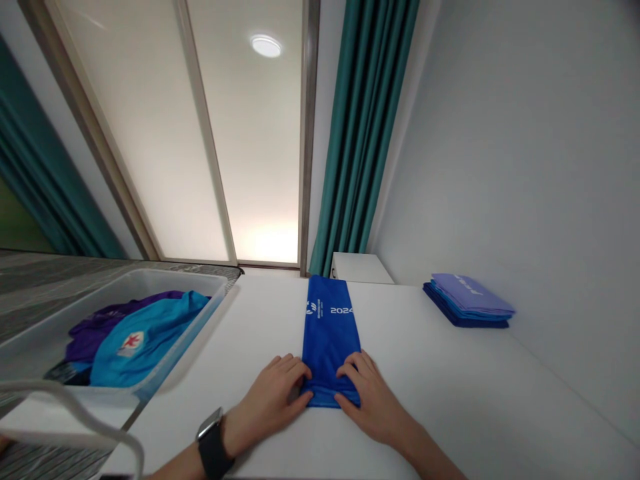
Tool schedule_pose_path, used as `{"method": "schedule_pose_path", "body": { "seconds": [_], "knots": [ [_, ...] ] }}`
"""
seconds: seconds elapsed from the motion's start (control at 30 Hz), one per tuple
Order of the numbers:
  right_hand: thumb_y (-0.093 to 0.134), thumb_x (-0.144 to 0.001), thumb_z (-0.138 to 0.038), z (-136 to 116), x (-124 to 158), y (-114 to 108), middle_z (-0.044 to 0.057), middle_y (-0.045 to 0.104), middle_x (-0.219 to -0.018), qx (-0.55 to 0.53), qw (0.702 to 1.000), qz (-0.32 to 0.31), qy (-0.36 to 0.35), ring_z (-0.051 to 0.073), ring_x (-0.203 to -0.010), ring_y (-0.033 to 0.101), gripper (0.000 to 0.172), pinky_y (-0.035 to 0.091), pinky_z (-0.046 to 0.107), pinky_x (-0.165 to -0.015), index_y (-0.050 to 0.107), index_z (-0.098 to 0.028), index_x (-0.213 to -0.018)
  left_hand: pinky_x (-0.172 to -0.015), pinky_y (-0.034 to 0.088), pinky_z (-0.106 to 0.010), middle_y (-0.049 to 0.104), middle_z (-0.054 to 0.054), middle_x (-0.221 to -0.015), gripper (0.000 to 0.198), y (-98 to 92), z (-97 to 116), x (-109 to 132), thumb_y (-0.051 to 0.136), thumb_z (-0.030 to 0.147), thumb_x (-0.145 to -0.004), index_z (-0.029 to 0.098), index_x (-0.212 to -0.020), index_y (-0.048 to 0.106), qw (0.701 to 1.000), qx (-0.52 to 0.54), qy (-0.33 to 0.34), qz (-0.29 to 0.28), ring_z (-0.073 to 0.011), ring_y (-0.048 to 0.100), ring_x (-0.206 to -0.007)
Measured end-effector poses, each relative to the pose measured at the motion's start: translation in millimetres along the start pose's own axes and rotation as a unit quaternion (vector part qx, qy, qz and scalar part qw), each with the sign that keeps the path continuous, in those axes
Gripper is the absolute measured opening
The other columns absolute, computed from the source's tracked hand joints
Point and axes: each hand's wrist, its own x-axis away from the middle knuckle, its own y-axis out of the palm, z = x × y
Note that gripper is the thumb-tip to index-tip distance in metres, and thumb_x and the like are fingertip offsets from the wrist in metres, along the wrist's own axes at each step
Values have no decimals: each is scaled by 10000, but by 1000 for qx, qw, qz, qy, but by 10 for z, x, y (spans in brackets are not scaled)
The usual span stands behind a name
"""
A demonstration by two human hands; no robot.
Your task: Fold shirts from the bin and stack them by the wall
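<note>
A blue shirt (330, 337), folded into a long narrow strip with white print and "2024" near its far end, lies flat on the white table (400, 373). At its near left corner, my left hand (280, 390) pinches the cloth between thumb and curled fingers. My right hand (373, 400) grips the near right corner in the same way, thumb low and fingers on top. Small creases cross the fabric between the two hands. On my left wrist is a dark smartwatch (214, 443).
A clear plastic bin (200, 277) at the left holds crumpled purple and light blue garments (145, 340). A stack of folded garments (467, 303), lilac on top, lies at the right by the wall. A pale cable or tube (85, 413) curves across the lower left.
</note>
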Motion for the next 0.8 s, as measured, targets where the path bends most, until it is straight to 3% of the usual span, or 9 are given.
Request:
{"method": "schedule_pose_path", "body": {
  "seconds": [0.13, 0.33, 0.6, 0.8],
  "knots": [
    [592, -819, -194, 10, -15, -6, 31, 568, -1017, 6, 1000, -5, -15, 226, -1072, 511, 212, 204, 529, -1130, 566, -254, -1021, -735, 410, -316, 646, -1, -809, 142, 22, 0, -60, 618, 223, -816, 231, -958, 610, 999, 3, -35, 3, -192, 575, -780],
    [579, -843, -204, -2, -20, -16, 39, 574, -1034, 9, 1000, -8, 0, 229, -1061, 505, 168, 375, 429, -1002, 582, -255, -1003, -746, 423, -309, 684, -4, -805, 159, -56, 52, -135, 579, 281, -868, 242, -1013, 631, 999, -15, -41, -19, -184, 615, -761],
    [585, -834, -171, -5, -14, -14, 36, 570, -1023, -9, 1000, -1, -4, 222, -1029, 503, 176, 395, 390, -952, 583, -246, -993, -752, 420, -319, 675, -12, -818, 124, 71, 85, -173, 549, 150, -833, 233, -894, 617, 997, -75, -27, -10, -192, 620, -785],
    [582, -831, -157, -5, -11, -6, 38, 571, -1030, -15, 1000, -2, -4, 222, -1027, 507, 190, 404, 386, -941, 581, -246, -999, -754, 441, -301, 670, -16, -842, 146, 95, 97, -114, 526, 139, -818, 230, -896, 609, 997, -19, -79, -5, -183, 617, -797]
  ]
}}
